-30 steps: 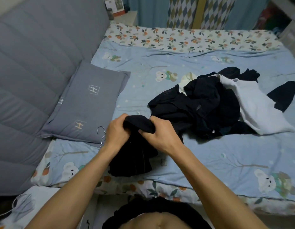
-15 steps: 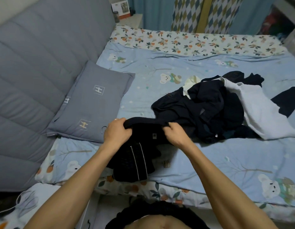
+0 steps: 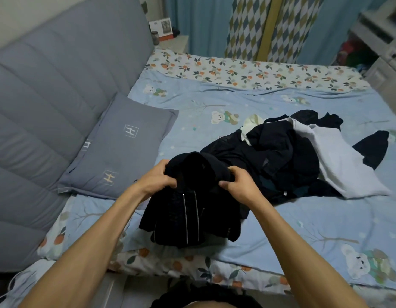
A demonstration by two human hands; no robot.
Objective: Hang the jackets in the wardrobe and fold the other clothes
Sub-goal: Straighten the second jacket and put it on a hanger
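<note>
Two hands on one garment: left hand (image 3: 158, 177) and right hand (image 3: 238, 185), both just below centre frame, fingers curled into the collar end of a black zip jacket (image 3: 188, 210).
Left hand: clamped on the jacket's upper-left shoulder, knuckles up, thumb tucked under the fabric.
Right hand: pinching the upper-right shoulder, thumb visible on the near side, fingers folded over the top edge.
Jacket position: centre frame, its lower part resting on the blue bear-print bedsheet (image 3: 303, 221), hem towards the bottom edge of the frame.
Long axis: runs top to bottom in the frame, collar up at the hands, the pale zip lines pointing down towards the hem.
Key relation: the hands sit side by side across the shoulder line, level with each other, so neither is nearer; the body hangs below and between them.
Judgement on the next move: this looks like a jacket for the wardrobe, so the shoulders want spreading sideways for a hanger; no hanger is plainly visible here.
Clothes pile (image 3: 279, 156): right of centre, just beyond the right hand, dark garments tangled together, close behind the jacket's collar.
Pale grey top (image 3: 339, 167): draped over the pile's right side.
Grey pillow (image 3: 121, 147): left of centre, clear of the jacket.
Risk, as I read it: the collar is bunched, so a sleeve could stay twisted inside.
</note>
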